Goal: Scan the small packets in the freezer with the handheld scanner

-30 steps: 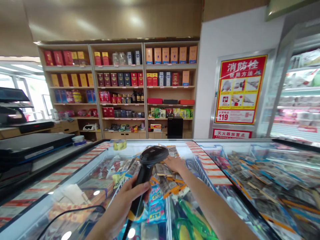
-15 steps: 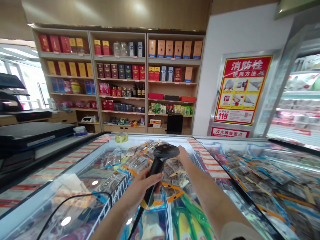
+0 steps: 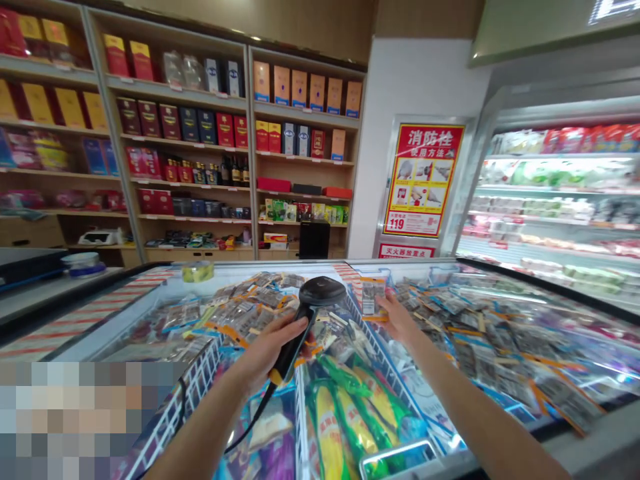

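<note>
My left hand point(image 3: 267, 347) is closed round the handle of a black barcode scanner point(image 3: 313, 313) with a yellow band and a trailing black cable. Its head points forward over the open chest freezer point(image 3: 165, 283). My right hand point(image 3: 397, 319) holds up a small clear packet with an orange label point(image 3: 371, 297), just right of the scanner head. Under both hands lie several similar orange-labelled packets point(image 3: 240, 313) in a wire basket. Packs of yellow corn point(image 3: 345, 413) lie nearer to me.
A second freezer bay full of packets point(image 3: 490, 327) lies on the right under glass. Shelves of boxed goods point(image 3: 200, 133) line the back wall, beside a red poster point(image 3: 423, 180). An upright cooler point(image 3: 555, 193) stands right; a counter point(image 3: 45, 293) is at the left.
The view has swung right and closer to the freezer. My right hand has lifted a packet out of the pile and holds it beside the scanner head; the left hand still grips the scanner.
</note>
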Demonstrator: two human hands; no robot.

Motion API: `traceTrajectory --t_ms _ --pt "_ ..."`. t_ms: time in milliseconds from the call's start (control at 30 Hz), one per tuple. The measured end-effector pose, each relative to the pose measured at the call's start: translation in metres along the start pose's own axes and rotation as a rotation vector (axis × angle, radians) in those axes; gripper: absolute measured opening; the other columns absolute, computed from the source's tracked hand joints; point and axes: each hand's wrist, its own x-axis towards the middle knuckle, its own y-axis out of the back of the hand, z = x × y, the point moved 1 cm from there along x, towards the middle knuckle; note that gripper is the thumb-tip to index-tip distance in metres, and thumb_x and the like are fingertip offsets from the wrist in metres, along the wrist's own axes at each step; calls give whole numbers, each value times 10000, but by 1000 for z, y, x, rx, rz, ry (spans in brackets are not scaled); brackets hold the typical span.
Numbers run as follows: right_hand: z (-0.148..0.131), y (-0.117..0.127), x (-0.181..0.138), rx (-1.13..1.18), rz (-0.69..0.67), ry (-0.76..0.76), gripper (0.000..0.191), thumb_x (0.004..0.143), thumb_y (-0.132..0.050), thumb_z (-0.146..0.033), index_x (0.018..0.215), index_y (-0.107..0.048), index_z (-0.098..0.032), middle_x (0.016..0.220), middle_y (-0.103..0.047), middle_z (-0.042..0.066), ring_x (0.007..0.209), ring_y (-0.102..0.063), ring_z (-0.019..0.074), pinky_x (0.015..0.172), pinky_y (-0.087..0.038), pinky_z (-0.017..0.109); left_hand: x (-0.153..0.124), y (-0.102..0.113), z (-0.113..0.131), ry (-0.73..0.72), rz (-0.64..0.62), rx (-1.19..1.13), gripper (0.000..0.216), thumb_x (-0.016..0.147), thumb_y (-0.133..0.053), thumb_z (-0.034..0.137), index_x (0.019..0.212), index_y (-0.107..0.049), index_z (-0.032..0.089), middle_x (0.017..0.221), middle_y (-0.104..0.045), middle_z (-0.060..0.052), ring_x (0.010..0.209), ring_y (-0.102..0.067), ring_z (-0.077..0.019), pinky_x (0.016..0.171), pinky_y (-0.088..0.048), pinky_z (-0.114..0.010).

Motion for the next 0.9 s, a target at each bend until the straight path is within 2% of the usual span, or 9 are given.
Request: traceTrajectory --t_ms 200,333,400,467,567,667,767,833,900 --pt "-10 45 -28 125 250 146 426 578 -630 -399 937 -506 -206 928 -651 39 826 -612 212 733 -488 350 18 -46 2 30 -292 114 231 654 -642 353 668 -563 137 569 -561 5 499 -504 -88 507 -352 -203" --pt "-7 81 -45 25 232 -25 393 617 -610 -432 939 -521 -226 775 -651 1 670 -613 183 619 -487 317 29 -62 -5 49 -385 231 316 719 -570 456 650 -536 149 543 -526 15 462 -449 -74 486 -308 -205" --pt "-7 90 -51 -47 107 -108 365 634 -584 -474 894 -564 -220 709 -642 -11 609 -597 169 573 -469 294 30 -61 -8 18 -396 260 318 722 -565 469 677 -534 155 548 -522 21 466 -447 -76 495 -307 -209" --pt "-11 89 -52 -209 -135 -133 336 630 -590 -464 829 -620 -195 693 -644 -14 631 -593 162 603 -456 274 27 -56 -9 1 -404 264 305 702 -590 458 686 -529 159 561 -525 24 478 -461 -83 509 -322 -215" --pt "-27 71 -43 -648 -548 -156 249 591 -633 -371 747 -679 -182 636 -637 -29 634 -582 160 627 -433 252 20 -46 -10 25 -372 264 284 680 -613 435 683 -530 163 588 -549 16 504 -492 -99 531 -344 -227" --pt "-47 41 -27 -1052 -702 -61 303 523 -687 -290 817 -698 -216 668 -655 -33 677 -590 176 657 -422 245 15 -38 -11 43 -329 306 269 672 -619 419 676 -536 163 572 -558 16 511 -503 -105 540 -343 -227" --pt "-62 16 -20 -1270 -449 115 457 549 -687 -320 993 -651 -219 910 -671 30 882 -590 231 765 -415 274 16 -34 -15 55 -303 318 275 649 -636 419 661 -533 164 562 -559 19 505 -506 -107 537 -349 -227" --pt "-62 11 -26 -1400 -192 75 449 655 -596 -437 1003 -643 -158 987 -649 118 943 -576 277 786 -417 326 18 -31 -17 80 -270 309 280 647 -634 425 662 -531 165 561 -561 18 499 -502 -107 519 -348 -223" --pt "-55 14 -39 -1490 -54 -68 515 719 -480 -542 921 -666 -106 953 -643 192 928 -580 321 768 -424 383 20 -29 -19 100 -233 305 283 669 -611 437 664 -528 167 539 -553 18 479 -484 -101 487 -331 -214"
